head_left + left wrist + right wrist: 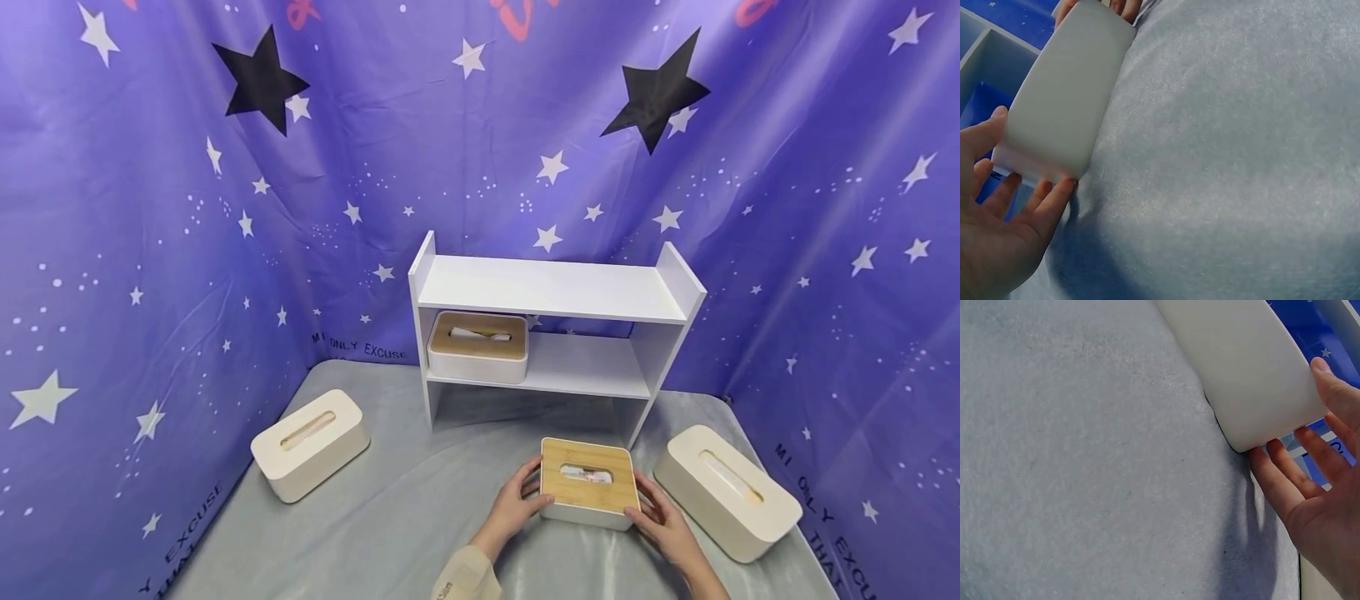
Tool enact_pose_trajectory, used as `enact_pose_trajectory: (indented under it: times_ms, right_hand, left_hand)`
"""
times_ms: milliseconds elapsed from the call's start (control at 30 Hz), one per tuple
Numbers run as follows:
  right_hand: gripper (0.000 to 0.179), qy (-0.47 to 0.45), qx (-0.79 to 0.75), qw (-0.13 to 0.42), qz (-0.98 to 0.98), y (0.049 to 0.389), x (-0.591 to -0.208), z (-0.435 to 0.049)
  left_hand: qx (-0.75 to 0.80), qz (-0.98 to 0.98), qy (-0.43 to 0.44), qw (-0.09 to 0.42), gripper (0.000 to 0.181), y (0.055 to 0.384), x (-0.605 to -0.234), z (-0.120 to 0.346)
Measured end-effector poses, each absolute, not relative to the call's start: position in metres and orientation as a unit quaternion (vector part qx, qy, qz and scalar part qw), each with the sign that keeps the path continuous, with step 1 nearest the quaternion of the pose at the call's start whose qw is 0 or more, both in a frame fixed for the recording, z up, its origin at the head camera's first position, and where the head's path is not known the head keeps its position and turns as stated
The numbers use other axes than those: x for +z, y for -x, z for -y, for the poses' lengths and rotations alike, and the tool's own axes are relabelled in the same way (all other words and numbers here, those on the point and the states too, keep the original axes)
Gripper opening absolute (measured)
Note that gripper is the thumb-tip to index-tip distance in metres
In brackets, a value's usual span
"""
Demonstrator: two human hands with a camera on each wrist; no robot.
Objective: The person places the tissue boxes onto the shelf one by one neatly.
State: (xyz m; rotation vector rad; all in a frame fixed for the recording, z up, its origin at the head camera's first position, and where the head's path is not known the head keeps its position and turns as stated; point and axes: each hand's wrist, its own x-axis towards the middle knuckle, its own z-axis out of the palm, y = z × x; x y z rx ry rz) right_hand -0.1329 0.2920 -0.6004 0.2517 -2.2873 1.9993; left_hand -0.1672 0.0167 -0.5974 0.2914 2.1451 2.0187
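A cream tissue box [313,443] lay at lower left. A white shelf [547,283] stood mid-frame. At lower centre-right, the left hand [516,504] and right hand [664,527] held a bamboo-lidded tissue box [588,497] between them, fingers gripping its opposite ends. It looked light, stiff and smooth, probably safest taken by both ends. Another cream box [726,495] sat far right.

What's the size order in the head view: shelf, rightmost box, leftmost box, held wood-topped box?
1. Shelf
2. Rightmost box
3. Leftmost box and held wood-topped box: too alike to rank
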Motion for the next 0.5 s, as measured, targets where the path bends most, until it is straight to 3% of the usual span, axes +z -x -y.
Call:
enact_pose_trajectory:
  times_ms: [367,500]
  right_hand:
    - [0.079,-0.107,0.627,0.07,0.769,0.1322,-0.6016,-0.2904]
    - [0.077,-0.056,0.614,0.056,0.785,0.1329,-0.5998,-0.2886]
  left_hand:
    - [0.693,-0.704,-0.115,0.109,0.079,0.1654,-0.5948,-0.0135]
    - [0.691,-0.706,-0.117,0.101,0.08,0.1664,-0.595,-0.0146]
